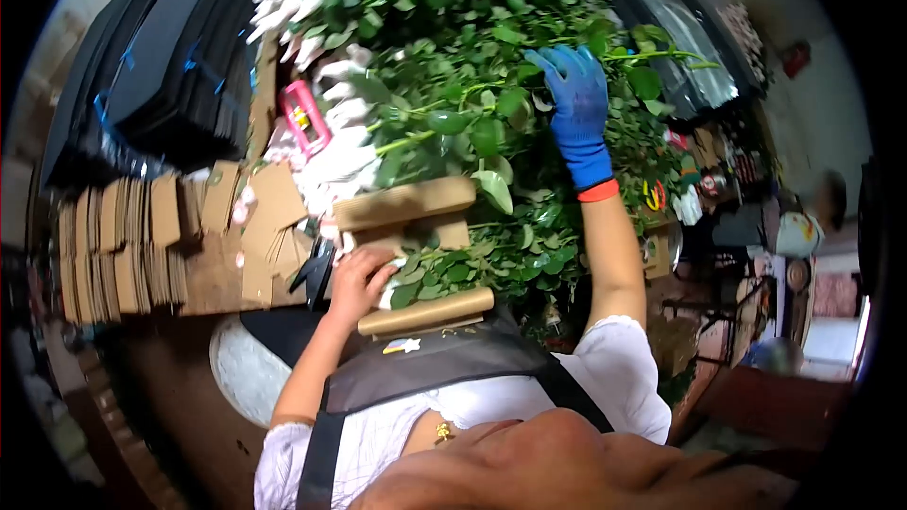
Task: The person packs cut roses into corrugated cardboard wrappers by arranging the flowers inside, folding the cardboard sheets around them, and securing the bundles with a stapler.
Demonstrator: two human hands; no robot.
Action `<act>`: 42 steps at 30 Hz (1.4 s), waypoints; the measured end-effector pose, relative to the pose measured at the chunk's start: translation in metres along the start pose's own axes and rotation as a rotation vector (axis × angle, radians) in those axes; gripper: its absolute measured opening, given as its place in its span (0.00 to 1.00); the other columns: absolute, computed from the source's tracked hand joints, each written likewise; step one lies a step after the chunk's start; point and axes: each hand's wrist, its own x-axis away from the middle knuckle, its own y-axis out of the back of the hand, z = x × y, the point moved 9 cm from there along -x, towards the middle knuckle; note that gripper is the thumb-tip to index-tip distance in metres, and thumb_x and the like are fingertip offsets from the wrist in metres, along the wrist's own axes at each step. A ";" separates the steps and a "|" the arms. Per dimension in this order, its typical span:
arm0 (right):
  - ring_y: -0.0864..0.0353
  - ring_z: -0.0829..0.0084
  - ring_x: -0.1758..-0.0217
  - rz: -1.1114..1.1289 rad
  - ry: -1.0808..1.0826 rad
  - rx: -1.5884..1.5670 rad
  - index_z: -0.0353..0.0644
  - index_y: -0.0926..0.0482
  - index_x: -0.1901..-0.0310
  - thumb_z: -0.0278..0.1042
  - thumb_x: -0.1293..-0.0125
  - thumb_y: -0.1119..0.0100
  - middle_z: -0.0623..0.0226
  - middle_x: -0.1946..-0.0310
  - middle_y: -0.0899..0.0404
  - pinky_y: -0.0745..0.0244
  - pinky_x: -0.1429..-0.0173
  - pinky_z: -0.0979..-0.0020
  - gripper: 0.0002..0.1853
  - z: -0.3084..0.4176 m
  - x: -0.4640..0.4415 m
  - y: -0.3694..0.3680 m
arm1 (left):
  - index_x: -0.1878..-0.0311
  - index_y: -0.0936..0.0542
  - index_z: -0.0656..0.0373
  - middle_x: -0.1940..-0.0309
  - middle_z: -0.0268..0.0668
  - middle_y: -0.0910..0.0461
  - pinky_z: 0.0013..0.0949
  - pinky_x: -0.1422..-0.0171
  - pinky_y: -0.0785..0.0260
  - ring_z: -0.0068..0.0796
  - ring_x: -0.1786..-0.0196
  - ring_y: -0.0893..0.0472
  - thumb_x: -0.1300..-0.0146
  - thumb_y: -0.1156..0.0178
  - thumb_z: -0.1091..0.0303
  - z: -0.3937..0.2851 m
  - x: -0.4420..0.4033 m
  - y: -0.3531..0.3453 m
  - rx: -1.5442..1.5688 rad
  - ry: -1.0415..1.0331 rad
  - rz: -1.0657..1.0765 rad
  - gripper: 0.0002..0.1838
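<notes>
My left hand (359, 281) is bare, its fingers bent around white-wrapped flower heads (388, 291) at the left end of a small leafy bunch (453, 269). That bunch lies inside a brown cardboard wrap (430, 312), whose two long edges are folded up in front of and behind it. Farther out, my right hand (576, 99), in a blue glove with an orange cuff, curls over a long leafy stem (666, 56) above the big pile of greenery (435, 19). Part of its grip is hidden by the glove itself.
A pink-handled tool (305, 119) rests among white-wrapped flower heads (335, 165). Stacked cardboard pieces (123, 246) and black sheets (179, 57) stand on the left. Dark scissors-like handles (316, 274) lie near my left hand. Clear plastic (694, 47) is at the right.
</notes>
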 end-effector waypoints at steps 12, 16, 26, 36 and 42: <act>0.20 0.51 0.50 0.445 -0.056 -0.244 0.49 0.17 0.43 0.16 0.51 0.40 0.58 0.54 0.18 0.24 0.45 0.54 0.30 0.071 0.100 0.056 | 0.32 0.26 0.57 0.42 0.41 0.17 0.34 0.41 0.23 0.31 0.49 0.16 0.39 0.29 0.70 0.055 0.017 -0.022 0.582 0.300 -0.078 0.31; 0.21 0.46 0.52 0.774 -0.096 -0.191 0.44 0.18 0.50 0.18 0.55 0.37 0.54 0.56 0.19 0.25 0.47 0.52 0.26 0.081 0.192 -0.005 | 0.29 0.30 0.53 0.40 0.40 0.19 0.36 0.37 0.24 0.35 0.38 0.17 0.46 0.24 0.70 0.047 0.016 -0.012 0.354 0.274 -0.077 0.40; 0.17 0.52 0.53 1.045 0.087 -0.019 0.48 0.19 0.46 0.23 0.48 0.35 0.57 0.57 0.16 0.22 0.49 0.55 0.24 0.065 0.211 -0.038 | 0.36 0.21 0.55 0.46 0.38 0.18 0.33 0.37 0.26 0.32 0.42 0.18 0.45 0.26 0.72 0.045 0.011 -0.008 0.359 0.180 -0.058 0.30; 0.14 0.57 0.66 1.057 0.036 -0.375 0.57 0.19 0.39 0.53 0.32 0.37 0.61 0.67 0.13 0.20 0.62 0.57 0.22 0.220 0.124 -0.052 | 0.40 0.21 0.52 0.48 0.48 0.23 0.45 0.35 0.30 0.49 0.40 0.23 0.45 0.34 0.68 0.032 0.003 -0.009 0.212 0.256 -0.022 0.26; 0.13 0.56 0.63 0.998 -0.059 -0.259 0.53 0.15 0.55 0.57 0.29 0.44 0.61 0.67 0.12 0.20 0.58 0.52 0.18 0.211 0.150 -0.097 | 0.35 0.30 0.59 0.45 0.53 0.25 0.46 0.34 0.33 0.54 0.39 0.26 0.40 0.32 0.63 0.040 0.013 -0.005 0.163 0.303 -0.070 0.31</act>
